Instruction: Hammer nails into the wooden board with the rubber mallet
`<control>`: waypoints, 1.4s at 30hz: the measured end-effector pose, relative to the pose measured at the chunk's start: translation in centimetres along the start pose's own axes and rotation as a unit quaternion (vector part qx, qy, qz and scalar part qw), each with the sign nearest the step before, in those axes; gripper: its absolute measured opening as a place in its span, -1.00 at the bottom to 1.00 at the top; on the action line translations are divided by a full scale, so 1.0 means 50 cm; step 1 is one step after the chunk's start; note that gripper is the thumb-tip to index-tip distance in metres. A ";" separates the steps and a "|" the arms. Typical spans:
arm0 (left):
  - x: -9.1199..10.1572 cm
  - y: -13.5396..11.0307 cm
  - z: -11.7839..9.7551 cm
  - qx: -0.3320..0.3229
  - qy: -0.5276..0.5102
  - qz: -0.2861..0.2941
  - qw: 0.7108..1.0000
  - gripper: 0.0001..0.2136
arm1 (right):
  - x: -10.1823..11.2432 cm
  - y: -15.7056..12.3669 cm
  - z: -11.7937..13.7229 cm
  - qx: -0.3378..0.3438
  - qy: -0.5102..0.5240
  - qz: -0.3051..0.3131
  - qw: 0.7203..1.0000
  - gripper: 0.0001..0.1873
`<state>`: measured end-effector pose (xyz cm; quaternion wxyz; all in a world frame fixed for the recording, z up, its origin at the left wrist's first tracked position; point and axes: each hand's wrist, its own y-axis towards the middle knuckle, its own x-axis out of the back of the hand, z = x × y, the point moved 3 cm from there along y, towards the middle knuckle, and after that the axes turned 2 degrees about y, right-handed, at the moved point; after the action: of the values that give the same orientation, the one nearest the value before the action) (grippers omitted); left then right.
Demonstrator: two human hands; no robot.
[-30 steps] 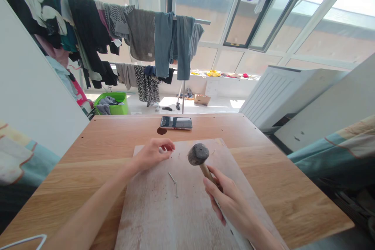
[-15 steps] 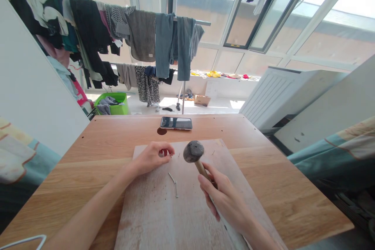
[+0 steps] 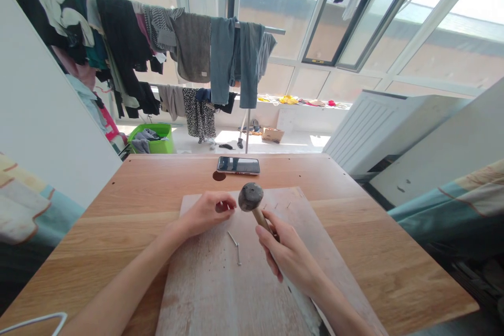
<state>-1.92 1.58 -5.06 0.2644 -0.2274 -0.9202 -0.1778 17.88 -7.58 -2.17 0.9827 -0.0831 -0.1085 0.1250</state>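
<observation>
A pale wooden board (image 3: 220, 289) lies on a wooden table (image 3: 118, 231). My left hand (image 3: 207, 212) rests on the board's far part with thumb and fingers pinched together, apparently on a small nail too fine to see clearly. My right hand (image 3: 289, 257) is wrapped round the wooden handle of a mallet (image 3: 251, 197), whose dark round head hangs just right of my left fingertips. Two loose nails (image 3: 235, 245) lie on the board between my hands. Several nails (image 3: 277, 205) stand in the board right of the mallet head.
A phone (image 3: 238, 165) lies face up near the table's far edge, beside a round hole (image 3: 219, 176). A white wire hanger (image 3: 35, 321) sits at the near left corner. Beyond the table are a laden clothes rack (image 3: 157, 47), a green basket (image 3: 153, 139) and white panels (image 3: 378, 126).
My right hand has carried the mallet left and slightly away from me, bringing its head close to my left fingertips. My left hand has stayed put.
</observation>
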 end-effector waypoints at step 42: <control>-0.010 -0.072 -0.134 -0.195 0.379 0.129 0.895 -0.83 | 0.007 -0.059 -0.013 -0.043 -0.029 -0.006 0.999 -0.51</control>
<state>-0.68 -4.57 -0.73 0.5640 -0.3070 -0.6596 -0.3906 19.01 -10.41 -2.15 0.9755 -0.1208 -0.1423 0.1164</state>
